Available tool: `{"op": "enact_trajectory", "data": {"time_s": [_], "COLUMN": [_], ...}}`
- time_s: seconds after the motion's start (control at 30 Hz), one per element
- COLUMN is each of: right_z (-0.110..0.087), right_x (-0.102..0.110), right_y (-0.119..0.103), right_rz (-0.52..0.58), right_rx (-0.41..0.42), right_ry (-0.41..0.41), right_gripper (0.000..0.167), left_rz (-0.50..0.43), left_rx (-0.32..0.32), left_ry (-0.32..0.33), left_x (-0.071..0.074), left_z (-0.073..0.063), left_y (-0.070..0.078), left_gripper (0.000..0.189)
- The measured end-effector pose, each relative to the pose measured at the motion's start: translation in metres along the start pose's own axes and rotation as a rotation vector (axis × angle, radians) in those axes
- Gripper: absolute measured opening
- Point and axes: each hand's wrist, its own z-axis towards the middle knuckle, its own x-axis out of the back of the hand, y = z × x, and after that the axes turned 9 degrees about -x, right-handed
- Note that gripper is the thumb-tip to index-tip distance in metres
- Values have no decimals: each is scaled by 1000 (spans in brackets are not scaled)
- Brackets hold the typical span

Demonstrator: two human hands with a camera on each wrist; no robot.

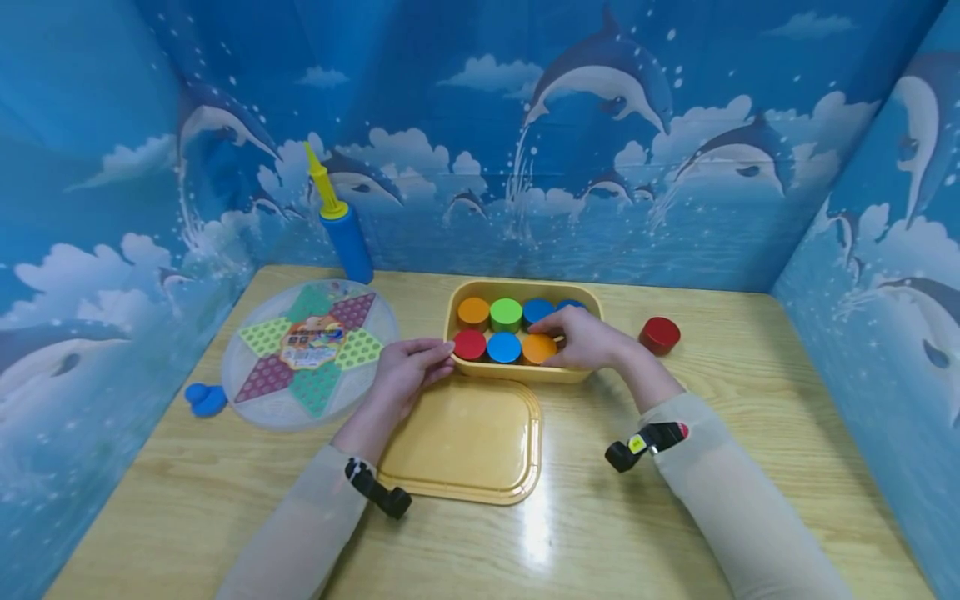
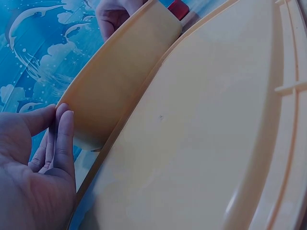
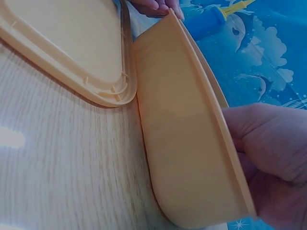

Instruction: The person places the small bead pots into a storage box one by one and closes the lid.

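My left hand (image 1: 401, 371) pinches the rim of a yellow plastic box (image 2: 115, 76) at its near left corner, thumb over the edge. Inside the box stand short round blocks: a red one (image 1: 470, 344), a light blue one (image 1: 504, 347), a green one (image 1: 506, 314), an orange one (image 1: 473, 312) and a dark blue one (image 1: 537, 311) among them. My right hand (image 1: 585, 337) reaches into the right half and grips another orange block (image 1: 537, 347) between thumb and fingers. In the right wrist view the box wall (image 3: 182, 129) hides the fingertips of that hand (image 3: 273, 148).
The box's yellow lid (image 1: 465, 442) lies in front of it. A dark red round block (image 1: 660, 335) stands to the right. On the left are a round checkers board (image 1: 262, 337), a small blue piece (image 1: 206, 400) and a blue-yellow hand pump (image 1: 348, 242). Dolphin-print cloth surrounds the table.
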Motion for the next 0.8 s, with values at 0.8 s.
{"op": "enact_trajectory", "data": {"time_s": [0.8], "right_z": [-61], "right_x": [36], "right_y": [9], "right_rz": [132], "right_rx": [-54], "right_ry": [205], "right_gripper": [55], "left_rz": [-15], "left_rx": [-10], "left_ry": [-13], "left_x": [-1], "left_z": [-2], "left_y": [2], "left_gripper": [29]}}
